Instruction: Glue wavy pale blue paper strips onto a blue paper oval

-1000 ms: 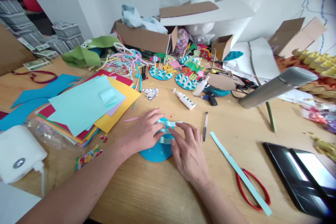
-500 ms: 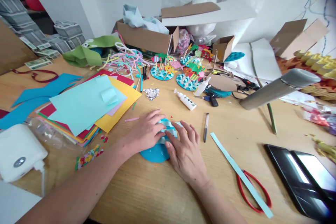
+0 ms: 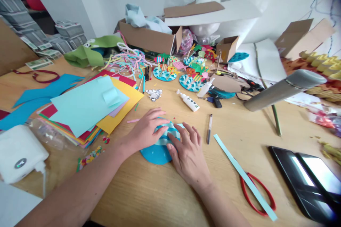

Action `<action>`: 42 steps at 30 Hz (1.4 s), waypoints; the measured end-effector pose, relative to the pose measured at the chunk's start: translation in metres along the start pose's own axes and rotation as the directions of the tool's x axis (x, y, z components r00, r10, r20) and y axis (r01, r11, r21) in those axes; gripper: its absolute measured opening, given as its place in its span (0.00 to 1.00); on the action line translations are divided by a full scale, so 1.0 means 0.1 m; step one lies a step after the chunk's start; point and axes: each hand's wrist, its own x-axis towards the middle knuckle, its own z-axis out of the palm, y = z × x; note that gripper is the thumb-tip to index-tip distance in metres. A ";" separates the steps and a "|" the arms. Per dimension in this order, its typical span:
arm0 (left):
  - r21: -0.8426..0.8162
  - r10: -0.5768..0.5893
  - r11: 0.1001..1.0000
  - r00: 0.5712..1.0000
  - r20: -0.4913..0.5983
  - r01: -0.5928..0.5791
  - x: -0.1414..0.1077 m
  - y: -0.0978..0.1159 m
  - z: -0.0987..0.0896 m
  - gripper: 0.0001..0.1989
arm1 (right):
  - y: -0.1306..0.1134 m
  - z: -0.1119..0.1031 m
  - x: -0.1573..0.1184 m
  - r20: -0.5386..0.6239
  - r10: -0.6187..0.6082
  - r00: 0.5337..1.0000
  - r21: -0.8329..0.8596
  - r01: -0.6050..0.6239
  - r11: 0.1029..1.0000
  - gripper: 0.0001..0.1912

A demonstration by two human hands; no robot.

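Observation:
A round blue disc (image 3: 156, 154) lies on the table before me, with pale wavy paper strips (image 3: 161, 140) across its upper part. My left hand (image 3: 147, 129) rests at the disc's upper left, fingers spread and bent over its edge. On the right side, my right hand (image 3: 188, 152) has its fingers apart, the tips touching the strips. Neither hand grips anything. A white glue bottle (image 3: 189, 102) lies beyond the hands, and a pen (image 3: 209, 129) is right of them.
Coloured paper sheets (image 3: 82, 106) are stacked at left, near a white device (image 3: 22, 152). At right are red-handled scissors (image 3: 243, 191) under a pale strip (image 3: 234, 163), a grey flask (image 3: 282, 90) and a black phone-like device (image 3: 293, 181). Decorated discs (image 3: 190, 83) stand behind.
My left hand has shifted slightly left and up, showing more of the strips. The disc has moved a little left. My right hand stays nearly where it was.

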 end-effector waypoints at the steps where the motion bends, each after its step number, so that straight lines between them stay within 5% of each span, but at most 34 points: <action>1: -0.022 -0.010 1.000 0.999 -0.049 0.009 0.01 0.00 -0.02 0.10 | 0.00 0.00 0.00 -0.001 0.000 1.000 -0.002 0.000 1.000 0.19; 7: -0.043 -0.071 0.997 0.966 -0.247 0.062 0.07 -0.01 -0.10 0.11 | 0.00 0.01 0.00 0.004 0.001 1.000 -0.011 -0.001 1.000 0.19; 18: -0.089 -0.129 0.991 0.915 -0.382 0.102 0.08 -0.01 -0.19 0.12 | -0.02 0.01 0.02 0.019 -0.011 1.000 -0.047 0.012 0.999 0.19; 27: -0.109 -0.158 0.986 0.906 -0.393 0.125 0.07 0.00 -0.21 0.13 | -0.03 0.00 0.04 0.051 -0.030 0.998 -0.077 0.034 0.996 0.19; 42: 0.017 -0.014 1.000 0.931 -0.364 0.022 0.02 -0.01 -0.15 0.15 | -0.02 0.03 0.00 -0.030 0.052 0.998 0.034 -0.051 0.998 0.19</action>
